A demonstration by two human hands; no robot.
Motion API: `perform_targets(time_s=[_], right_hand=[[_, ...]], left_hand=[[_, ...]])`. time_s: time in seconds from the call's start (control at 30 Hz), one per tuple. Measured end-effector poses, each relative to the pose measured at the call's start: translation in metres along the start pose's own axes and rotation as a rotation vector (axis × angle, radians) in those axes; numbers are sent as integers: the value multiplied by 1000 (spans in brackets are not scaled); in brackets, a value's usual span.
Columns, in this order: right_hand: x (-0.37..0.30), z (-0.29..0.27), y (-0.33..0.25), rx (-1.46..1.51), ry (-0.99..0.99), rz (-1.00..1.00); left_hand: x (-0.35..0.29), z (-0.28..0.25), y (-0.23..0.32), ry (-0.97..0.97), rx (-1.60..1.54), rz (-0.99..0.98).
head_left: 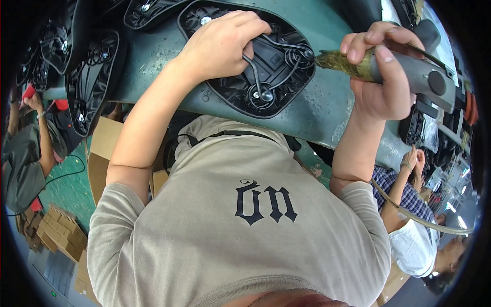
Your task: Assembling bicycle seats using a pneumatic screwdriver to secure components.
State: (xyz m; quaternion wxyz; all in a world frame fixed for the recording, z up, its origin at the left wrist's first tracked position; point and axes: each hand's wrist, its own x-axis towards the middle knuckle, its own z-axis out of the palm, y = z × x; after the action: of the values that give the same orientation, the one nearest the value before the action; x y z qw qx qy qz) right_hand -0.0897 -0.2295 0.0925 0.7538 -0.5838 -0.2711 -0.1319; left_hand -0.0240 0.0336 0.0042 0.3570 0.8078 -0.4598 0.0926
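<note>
A black saddle-like seat [276, 105] lies underside up on the green table. Its bent black metal rails [254, 71] and coil springs [295, 53] show over a ribbed plastic base. Across the far left part of this seat rests my left hand [223, 43], with its fingers closed around the rail. My right hand [381, 69] grips a grey power tool [417, 74] whose tapering nose is wrapped in yellow-brown, worn material. The nose's tip is at the seat's right edge, beside a spring; whether they touch I cannot tell.
Several similar black seats [94, 77] stand at the left and far edge of the green table [327, 112]. Cardboard boxes [61, 227] are on the floor at left. People work at left [25, 153] and right [404, 204]. A pale hose [424, 222] curves by my right arm.
</note>
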Motion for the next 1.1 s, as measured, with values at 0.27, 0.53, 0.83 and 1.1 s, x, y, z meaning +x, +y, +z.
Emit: perform_targets(time_s=[0.27, 0.53, 0.83, 1.1], right_hand=[[12, -8, 14, 89, -61, 64], [14, 6, -13, 35, 34, 42], [-1, 32, -69, -88, -121, 36], [-15, 57, -22, -207, -66, -6]], left_hand=[[-7, 4, -4, 5, -7, -60], [-7, 7, -4, 11, 51, -100], [-20, 12, 24, 322, 256, -258], [-21, 15, 22, 360, 218, -245]])
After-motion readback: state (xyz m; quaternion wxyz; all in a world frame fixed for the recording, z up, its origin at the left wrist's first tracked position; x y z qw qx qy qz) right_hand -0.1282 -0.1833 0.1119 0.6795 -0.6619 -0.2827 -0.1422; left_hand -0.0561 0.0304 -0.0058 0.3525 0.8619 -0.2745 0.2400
